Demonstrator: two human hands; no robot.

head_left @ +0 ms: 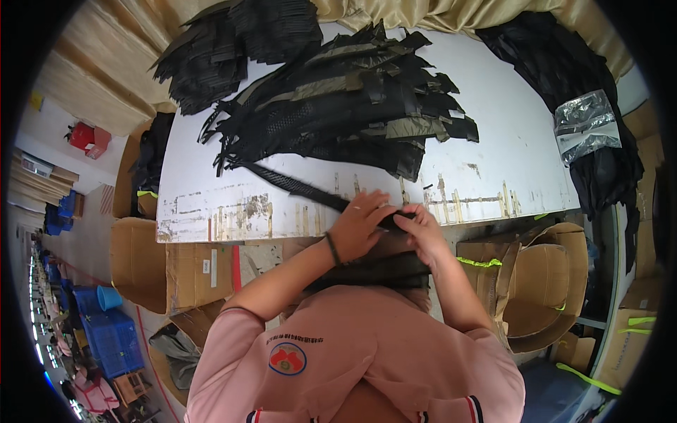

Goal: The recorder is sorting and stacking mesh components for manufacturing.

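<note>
A long black mesh strip (296,186) runs from the heap on the table to the near edge, where both my hands meet at its end. My left hand (358,227), with a dark band on its wrist, lies over the strip and grips it, its fingers partly bent. Close beside it, my right hand (423,234) pinches the strip's dark end between thumb and fingers. Beyond my hands spreads a heap of similar black fabric strips (338,106), some with shiny olive-grey sections. More black fabric (331,271) hangs or lies below the table edge, against my lap.
Stacked black pieces (275,32) lie at the table's far left. Dark fabric (557,56) drapes over the right edge, under a clear plastic bag (587,125). Open cardboard boxes stand left (141,264) and right (539,282) of me. The white tabletop (508,176) is worn near its front edge.
</note>
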